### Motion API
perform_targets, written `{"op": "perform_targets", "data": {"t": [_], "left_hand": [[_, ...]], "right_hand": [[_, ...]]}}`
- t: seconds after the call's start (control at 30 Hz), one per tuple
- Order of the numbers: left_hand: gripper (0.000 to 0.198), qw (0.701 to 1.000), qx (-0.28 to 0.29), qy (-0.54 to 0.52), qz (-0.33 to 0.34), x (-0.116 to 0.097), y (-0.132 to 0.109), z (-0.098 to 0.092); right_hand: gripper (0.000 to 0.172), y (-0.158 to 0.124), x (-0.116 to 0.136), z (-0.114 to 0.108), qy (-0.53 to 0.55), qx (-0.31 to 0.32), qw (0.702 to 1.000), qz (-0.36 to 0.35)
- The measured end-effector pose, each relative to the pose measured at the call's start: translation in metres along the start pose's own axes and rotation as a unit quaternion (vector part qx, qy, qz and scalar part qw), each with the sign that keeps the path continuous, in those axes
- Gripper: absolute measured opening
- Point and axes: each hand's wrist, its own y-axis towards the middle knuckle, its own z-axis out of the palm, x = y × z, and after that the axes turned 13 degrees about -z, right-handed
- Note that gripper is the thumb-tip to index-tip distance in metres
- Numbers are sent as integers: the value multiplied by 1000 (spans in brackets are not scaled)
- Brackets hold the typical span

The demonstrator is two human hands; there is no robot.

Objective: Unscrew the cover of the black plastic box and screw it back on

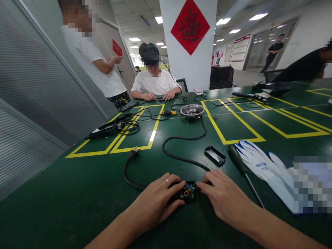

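Green table (64, 207) marked with yellow tape (242, 141)

Left hand (161, 197) grasps an opened casing (192, 199) on the near side; right hand (219, 192) touches its other end, whether gripping I cannot tell. White gloves (259, 166) lie rightward, beside a screwdriver (238, 162). Farther off sits a metal bowl (192, 110); nearer, a black cover (215, 155). Inside the casing shows a circuit board (190, 189).
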Motion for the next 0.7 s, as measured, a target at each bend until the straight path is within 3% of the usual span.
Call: {"op": "perform_targets", "data": {"t": [0.13,0.33,0.43,0.53,0.6,0.7], "left_hand": [[46,1000,-15,18,13,-5,-1,4],[58,998,27,22,56,-7,0,11],[53,999,15,23,43,-5,0,11],[48,999,-10,24,24,-4,0,7],[45,999,-18,25,18,-4,-1,3],[43,999,-15,28,12,-4,-1,1]], "right_hand": [[34,2,-3,7,-21,4,1000,3],[23,2,-9,-1,-21,-1,1000,-10],[26,1,-28,-11,-45,-49,996,64],[42,-1,-55,-13,-85,-91,981,148],[47,-1,-68,-11,-92,-90,977,168],[40,-2,-72,-7,-84,-81,978,173]]}}
